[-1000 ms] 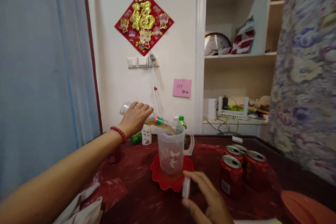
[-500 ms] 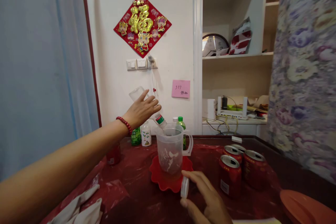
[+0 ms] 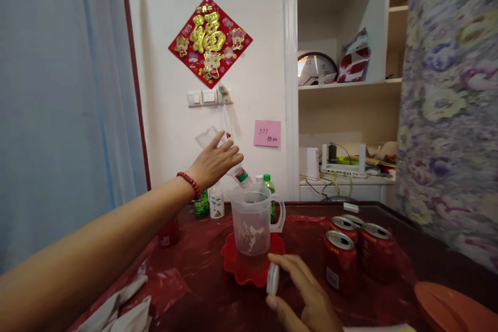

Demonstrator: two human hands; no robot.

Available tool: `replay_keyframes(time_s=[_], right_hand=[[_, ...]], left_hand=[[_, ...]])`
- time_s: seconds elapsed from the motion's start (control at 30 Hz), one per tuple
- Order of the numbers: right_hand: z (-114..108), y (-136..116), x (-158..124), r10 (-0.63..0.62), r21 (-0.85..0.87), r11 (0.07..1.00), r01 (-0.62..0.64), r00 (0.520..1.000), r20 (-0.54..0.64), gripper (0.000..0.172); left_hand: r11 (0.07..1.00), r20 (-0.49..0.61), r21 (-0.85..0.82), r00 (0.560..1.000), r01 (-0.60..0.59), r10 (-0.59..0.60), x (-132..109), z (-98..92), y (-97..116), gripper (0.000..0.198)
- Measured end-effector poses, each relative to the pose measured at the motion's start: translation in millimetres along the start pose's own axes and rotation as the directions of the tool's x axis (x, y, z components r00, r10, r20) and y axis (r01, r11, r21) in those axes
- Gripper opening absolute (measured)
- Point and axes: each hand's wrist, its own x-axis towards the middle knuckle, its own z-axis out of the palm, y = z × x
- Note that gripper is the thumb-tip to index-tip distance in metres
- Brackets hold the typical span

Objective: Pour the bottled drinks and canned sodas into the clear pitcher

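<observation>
My left hand [image 3: 218,162], with a red bead bracelet at its wrist, is wrapped around a clear bottle [image 3: 207,137]. The bottle tilts neck-down to the right, its green-banded neck above the mouth of a translucent plastic jug [image 3: 251,228]. White marks show on the jug's front, and its handle points right. Under the jug lies a red wavy-edged plate [image 3: 237,271]. Between thumb and index finger, my right hand [image 3: 307,295] pinches a whitish cap [image 3: 273,278] in front of the plate. I cannot make out any liquid leaving the bottle.
Several opened red cans [image 3: 341,262] stand at the right, near an orange dish-like object [image 3: 453,306]. Behind the jug are a green-capped bottle [image 3: 268,182] and a white patterned bottle [image 3: 216,201]. A pale cloth [image 3: 116,306] lies front left on the red-covered table [image 3: 187,270].
My left hand and the bottle have shifted slightly right, and the bottle's mouth sits a little higher over the jug. My right hand keeps its pinch on the cap, almost still.
</observation>
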Motion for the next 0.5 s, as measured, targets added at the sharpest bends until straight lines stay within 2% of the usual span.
replay_keyframes(time_s=[0.1,0.17,0.33,0.43,0.5], right_hand=[[1,2,-1,0.017,0.021,1.000,-0.017,1.000,0.003,0.039],[1,3,-1,0.009,0.022,1.000,-0.009,1.000,-0.015,0.038],[1,6,0,0.017,0.070,0.997,-0.012,0.997,-0.079,0.036],[6,10,-4,0.120,0.196,0.976,-0.097,0.987,-0.110,0.041],[11,13,-7,0.211,0.313,0.936,-0.161,0.968,-0.132,0.047]], left_hand=[[0.999,-0.007,-0.040,0.999,-0.037,0.036,0,0.4,4,0.029],[0.995,0.022,-0.104,1.000,-0.004,0.007,-2,1.7,10,0.031],[0.932,0.176,-0.278,0.966,0.234,-0.190,-15,8.6,15,0.037],[0.886,0.225,-0.299,0.928,0.355,-0.296,-31,4.9,11,0.033],[0.837,0.268,-0.343,0.898,0.426,-0.348,-44,-5.2,10,0.038]])
